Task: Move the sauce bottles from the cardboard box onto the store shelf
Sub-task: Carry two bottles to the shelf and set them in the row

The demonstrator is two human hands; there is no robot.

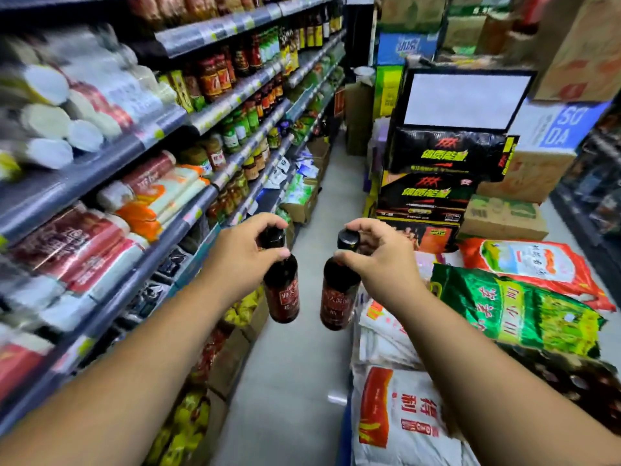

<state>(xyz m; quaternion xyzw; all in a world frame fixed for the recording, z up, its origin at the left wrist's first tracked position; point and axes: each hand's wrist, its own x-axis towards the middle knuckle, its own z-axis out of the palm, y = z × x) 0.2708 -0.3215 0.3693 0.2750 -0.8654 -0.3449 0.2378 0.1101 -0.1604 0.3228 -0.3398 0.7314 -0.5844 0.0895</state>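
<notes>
The left grip [245, 250], a bare hand, is holding with curled thumb and fingers the neck of a dark sauce bottle with a red label [282, 294], and its black cap is partly hiding under the fingers. This bottle is hanging in the air, a little tilted. The right grip [376, 253], also a bare hand, is pinching the neck of a second dark sauce bottle [337, 297] of the same kind, and its black cap is showing above the thumb. The two bottles are hanging near each other, not touching, above the grey aisle floor [302, 364]. The long grey metal store shelf [161, 247] is standing at the left, carrying packets and jars. At the right a white sack with red print [403, 415] and a green printed sack [504, 307] are lying.
</notes>
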